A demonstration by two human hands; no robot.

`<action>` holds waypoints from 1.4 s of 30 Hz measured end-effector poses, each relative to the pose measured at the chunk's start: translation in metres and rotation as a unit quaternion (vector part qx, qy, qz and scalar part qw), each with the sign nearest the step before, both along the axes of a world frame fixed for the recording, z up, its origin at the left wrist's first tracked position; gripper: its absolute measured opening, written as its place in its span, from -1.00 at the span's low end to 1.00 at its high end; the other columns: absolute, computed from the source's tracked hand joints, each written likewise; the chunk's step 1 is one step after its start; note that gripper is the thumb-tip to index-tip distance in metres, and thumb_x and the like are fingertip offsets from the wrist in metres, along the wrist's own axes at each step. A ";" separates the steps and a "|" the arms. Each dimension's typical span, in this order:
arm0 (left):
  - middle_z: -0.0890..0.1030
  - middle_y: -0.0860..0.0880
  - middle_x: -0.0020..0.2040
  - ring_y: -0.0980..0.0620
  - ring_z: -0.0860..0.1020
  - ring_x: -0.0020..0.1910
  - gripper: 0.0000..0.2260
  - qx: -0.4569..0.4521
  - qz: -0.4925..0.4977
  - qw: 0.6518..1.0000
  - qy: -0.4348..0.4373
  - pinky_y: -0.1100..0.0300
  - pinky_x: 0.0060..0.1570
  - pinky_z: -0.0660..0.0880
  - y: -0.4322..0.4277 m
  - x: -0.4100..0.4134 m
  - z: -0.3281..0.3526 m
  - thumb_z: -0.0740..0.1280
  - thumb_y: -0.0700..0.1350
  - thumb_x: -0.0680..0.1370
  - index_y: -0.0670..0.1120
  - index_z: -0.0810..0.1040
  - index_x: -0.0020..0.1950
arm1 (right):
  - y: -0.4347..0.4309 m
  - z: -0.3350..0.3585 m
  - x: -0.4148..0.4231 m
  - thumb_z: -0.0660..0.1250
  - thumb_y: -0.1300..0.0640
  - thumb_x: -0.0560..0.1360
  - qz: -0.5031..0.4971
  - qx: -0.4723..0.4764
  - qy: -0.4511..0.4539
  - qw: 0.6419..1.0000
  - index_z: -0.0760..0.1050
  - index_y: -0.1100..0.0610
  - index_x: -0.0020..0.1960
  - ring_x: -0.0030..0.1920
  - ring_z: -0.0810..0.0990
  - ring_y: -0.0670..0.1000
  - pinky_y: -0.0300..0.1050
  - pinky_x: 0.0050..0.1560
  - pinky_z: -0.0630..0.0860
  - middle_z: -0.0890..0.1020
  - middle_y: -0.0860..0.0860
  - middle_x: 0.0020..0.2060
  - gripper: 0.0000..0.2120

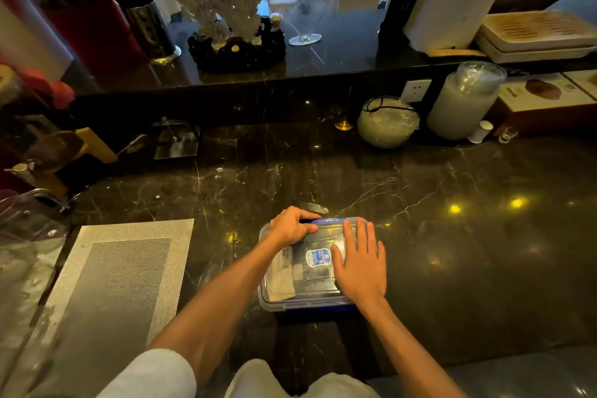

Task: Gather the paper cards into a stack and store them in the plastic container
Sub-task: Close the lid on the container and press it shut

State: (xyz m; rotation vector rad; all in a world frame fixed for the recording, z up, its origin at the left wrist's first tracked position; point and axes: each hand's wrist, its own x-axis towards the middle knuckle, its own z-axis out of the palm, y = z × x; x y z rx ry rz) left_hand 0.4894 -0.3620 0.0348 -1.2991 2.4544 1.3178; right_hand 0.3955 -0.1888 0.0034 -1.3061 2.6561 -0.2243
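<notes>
A clear plastic container [274,300] with a lid and blue clips sits on the dark marble counter in front of me. Through the lid I see pale paper cards [284,275] lying inside at the left, and a blue label in the lid's middle. My left hand [292,224] curls over the far left edge, with its fingers closed on the blue far clip. My right hand [361,260] lies flat on the right half of the lid, fingers spread, holding nothing.
A grey woven placemat [122,275] lies to the left of the container. At the back stand a round glass jar [387,123], a tall lidded jar [462,103], a small shot glass [507,134] and a raised ledge with decorations.
</notes>
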 end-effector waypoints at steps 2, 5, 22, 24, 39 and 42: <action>0.62 0.04 0.25 0.00 0.54 0.24 -0.70 0.001 0.008 1.000 0.006 -0.04 0.25 0.48 0.002 -0.001 -0.001 0.37 0.01 0.55 0.11 0.58 0.29 | 0.000 -0.001 0.000 -0.17 -0.24 0.61 0.001 0.005 0.005 1.000 -0.15 0.00 0.62 0.61 -0.08 0.11 0.20 0.54 0.12 -0.05 0.07 0.62 -0.34; 0.57 0.00 0.32 -0.04 0.46 0.35 -0.67 -0.051 -0.027 0.998 -0.002 -0.04 0.41 0.33 0.006 0.005 0.000 0.30 0.00 0.59 0.09 0.52 0.36 | 0.001 0.000 -0.001 -0.17 -0.24 0.61 0.002 0.007 0.004 1.000 -0.13 0.00 0.62 0.61 -0.08 0.11 0.20 0.54 0.13 -0.04 0.07 0.62 -0.35; 0.14 -0.11 0.60 -0.15 0.09 0.58 -0.01 -0.384 -0.210 0.899 -0.027 -0.15 0.50 0.08 0.123 0.120 -0.049 0.52 0.17 0.32 -0.02 0.07 0.60 | 0.028 0.006 -0.010 -0.04 -0.18 0.65 0.151 -0.135 -0.083 0.976 0.12 0.05 0.59 0.61 -0.02 -0.02 0.14 0.59 0.02 0.14 0.02 0.60 -0.42; 0.16 -0.13 0.59 -0.16 0.12 0.57 0.01 -0.400 -0.213 0.891 -0.034 -0.14 0.49 0.09 0.122 0.120 -0.052 0.56 0.11 0.30 -0.04 0.08 0.60 | 0.049 0.000 -0.011 0.06 -0.17 0.64 0.222 -0.166 -0.054 0.959 0.17 0.04 0.58 0.60 0.08 -0.05 0.15 0.56 0.12 0.22 -0.01 0.57 -0.44; 0.17 -0.09 0.59 -0.11 0.07 0.59 -0.45 -0.407 -0.268 0.873 0.030 -0.19 0.52 0.09 0.108 0.138 -0.049 0.17 0.13 0.61 -0.02 0.20 0.56 | 0.101 -0.038 -0.011 0.39 -0.24 0.45 0.234 -0.179 -0.046 0.955 0.06 -0.01 0.59 0.56 0.19 0.01 0.14 0.57 0.11 0.28 0.00 0.53 -0.14; 0.18 -0.06 0.59 -0.06 0.08 0.59 -0.48 -0.395 -0.261 0.879 0.052 -0.14 0.53 0.06 0.108 0.139 -0.049 0.13 0.13 0.64 0.01 0.17 0.57 | 0.099 -0.035 -0.007 0.39 -0.19 0.47 0.191 -0.202 -0.087 0.957 0.22 0.06 0.54 0.54 0.24 -0.05 0.11 0.55 0.14 0.36 -0.02 0.49 -0.25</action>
